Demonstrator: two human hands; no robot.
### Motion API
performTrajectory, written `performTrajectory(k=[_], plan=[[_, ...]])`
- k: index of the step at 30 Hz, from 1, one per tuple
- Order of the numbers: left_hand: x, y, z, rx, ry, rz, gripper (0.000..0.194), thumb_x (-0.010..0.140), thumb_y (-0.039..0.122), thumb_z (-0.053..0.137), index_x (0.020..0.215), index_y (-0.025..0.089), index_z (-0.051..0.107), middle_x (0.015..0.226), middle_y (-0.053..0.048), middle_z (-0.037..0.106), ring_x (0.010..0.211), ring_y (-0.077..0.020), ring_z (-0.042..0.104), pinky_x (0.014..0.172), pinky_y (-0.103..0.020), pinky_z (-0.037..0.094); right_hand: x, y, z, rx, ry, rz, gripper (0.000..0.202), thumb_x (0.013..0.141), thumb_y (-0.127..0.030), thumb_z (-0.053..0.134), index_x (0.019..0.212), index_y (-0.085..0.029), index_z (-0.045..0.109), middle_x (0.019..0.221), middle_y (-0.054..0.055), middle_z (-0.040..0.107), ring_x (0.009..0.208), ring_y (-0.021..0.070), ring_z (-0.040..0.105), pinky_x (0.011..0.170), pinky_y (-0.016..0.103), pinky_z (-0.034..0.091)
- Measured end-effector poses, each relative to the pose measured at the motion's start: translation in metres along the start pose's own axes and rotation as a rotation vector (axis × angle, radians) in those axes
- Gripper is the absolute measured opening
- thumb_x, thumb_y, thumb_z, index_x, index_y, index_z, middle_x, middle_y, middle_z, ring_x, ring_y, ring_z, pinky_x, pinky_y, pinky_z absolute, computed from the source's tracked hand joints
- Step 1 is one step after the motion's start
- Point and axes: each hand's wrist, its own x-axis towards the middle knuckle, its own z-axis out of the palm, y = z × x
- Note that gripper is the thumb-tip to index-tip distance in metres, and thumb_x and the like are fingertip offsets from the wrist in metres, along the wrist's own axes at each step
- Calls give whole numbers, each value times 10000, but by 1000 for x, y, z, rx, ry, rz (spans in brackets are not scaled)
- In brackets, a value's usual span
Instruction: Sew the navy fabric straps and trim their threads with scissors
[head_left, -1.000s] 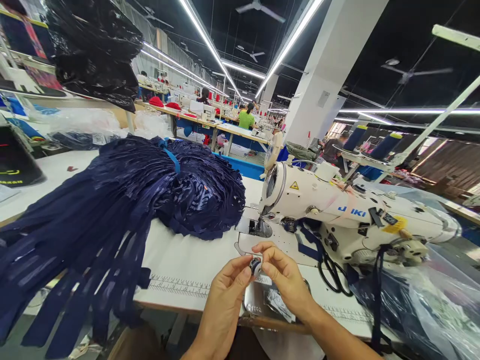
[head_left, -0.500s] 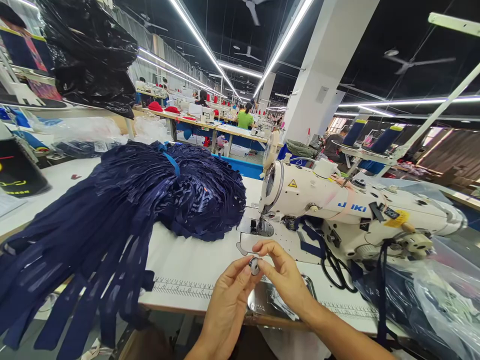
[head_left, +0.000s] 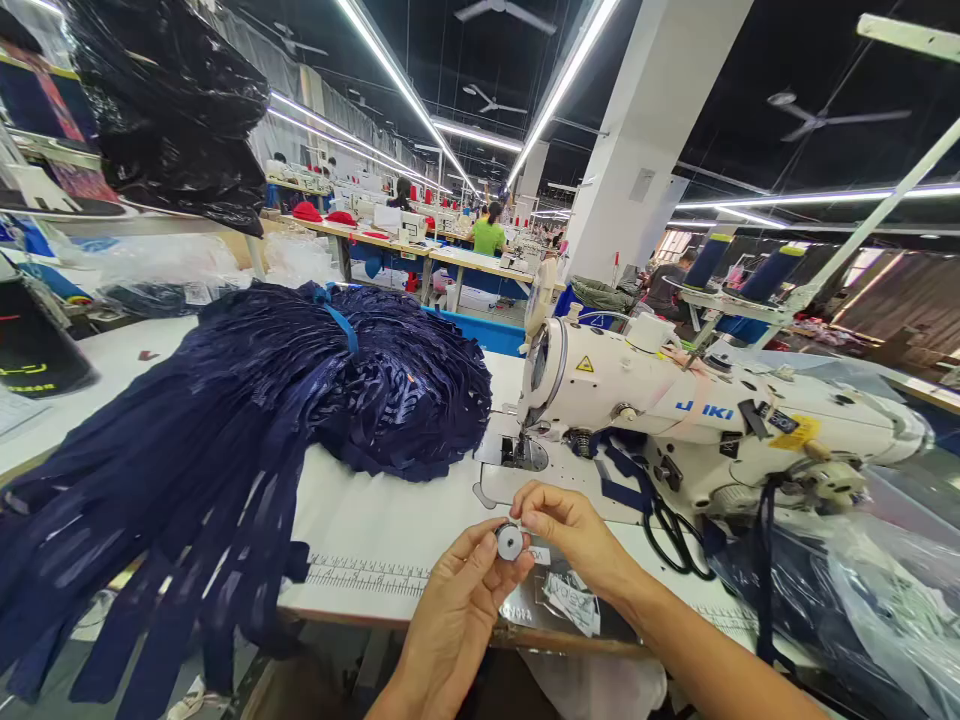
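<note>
A small round metal bobbin with a dark centre hole is pinched between the thumb and fingers of my left hand. Just right of its upper edge, my right hand has thumb and forefinger pressed together. Anything between those fingertips is too small to make out. Behind both hands stands a white sewing machine, its needle area and metal plate a little beyond my fingers. Below my right hand, white labels lie on a shiny metal surface at the table's front edge.
A big bundle of navy fabric strips, tied with a blue band, covers the table's left. Black-handled scissors lie beside the machine. Plastic-wrapped dark fabric is at right. A printed ruler runs along the front edge.
The bobbin's flat face has turned more toward me. My right fingers have moved from the bobbin's side to just off its upper right edge, uncovering the labels below.
</note>
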Motion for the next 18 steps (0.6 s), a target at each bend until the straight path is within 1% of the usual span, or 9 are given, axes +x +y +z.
performTrajectory(k=[3,6,9,12,14,16,18], plan=[[-1,2,0,-4,9,-5,278,577,213,760,815,108,662,777,-98,699,642,-152,653,702,-245,516,0,-2,0,-16,67,-17,193,761,-337,591,656,-180,555,791,-2,522,733,117,461,694,231,378],[-1,3,-2,-1,8,-2,293,579,223,758,828,110,654,790,-113,699,634,-153,654,692,-244,514,2,-2,-2,-24,101,-33,180,783,-318,567,664,-183,548,802,3,531,777,126,463,738,240,361],[-1,3,-3,28,-1,12,311,598,250,745,856,111,643,816,-119,698,668,-167,660,725,-255,502,2,-1,-3,-18,128,-41,182,791,-312,553,662,-184,539,796,2,526,792,133,464,763,250,353],[-3,4,-1,110,-14,46,315,604,264,736,861,116,632,834,-104,696,700,-177,660,757,-259,484,1,-1,-3,-15,135,-42,188,793,-317,546,660,-185,528,795,3,523,789,136,463,774,259,347],[-6,5,2,196,-4,89,292,601,261,734,836,123,629,796,-79,698,681,-164,657,744,-240,474,1,-2,-4,-6,135,-47,192,794,-321,542,661,-185,518,800,3,519,792,138,467,785,265,345],[-9,7,6,290,-2,121,260,605,272,728,801,136,624,700,-45,692,664,-150,650,717,-214,464,1,-2,-5,3,154,-71,192,798,-324,537,668,-186,505,814,2,511,793,134,475,796,269,345],[-11,8,8,371,-25,122,252,602,300,726,775,153,616,625,-21,676,659,-147,645,687,-200,459,1,-2,-6,-8,176,-110,199,804,-333,527,675,-185,492,830,5,503,786,130,486,793,269,356]])
